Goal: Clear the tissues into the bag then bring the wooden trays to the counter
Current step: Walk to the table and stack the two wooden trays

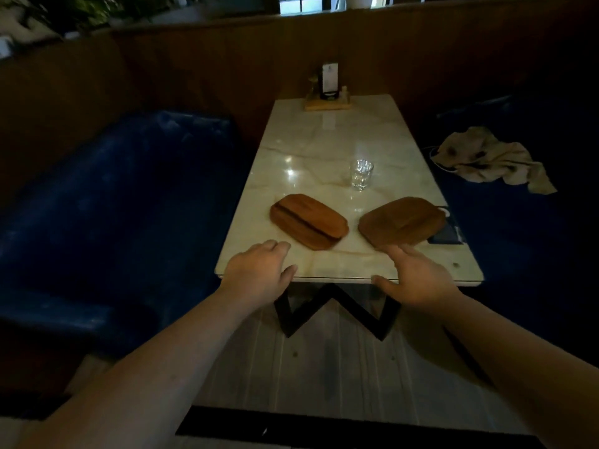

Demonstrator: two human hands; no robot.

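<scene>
Two wooden trays lie on the near end of a pale marble table (330, 137). The left tray (309, 221) is lighter brown with a dark groove along it. The right tray (402, 221) is darker and sits near the table's right edge. My left hand (259, 270) hovers over the table's near left corner, fingers apart, holding nothing. My right hand (418, 277) is over the near edge, fingers spread, its fingertips just short of the right tray. No tissues or bag show on the table.
A clear drinking glass (361, 174) stands behind the trays. A wooden holder with a menu card (328, 92) sits at the far end. Blue benches (113, 202) flank the table; a crumpled light cloth (489, 158) lies on the right one. A dark flat object (449, 236) lies beside the right tray.
</scene>
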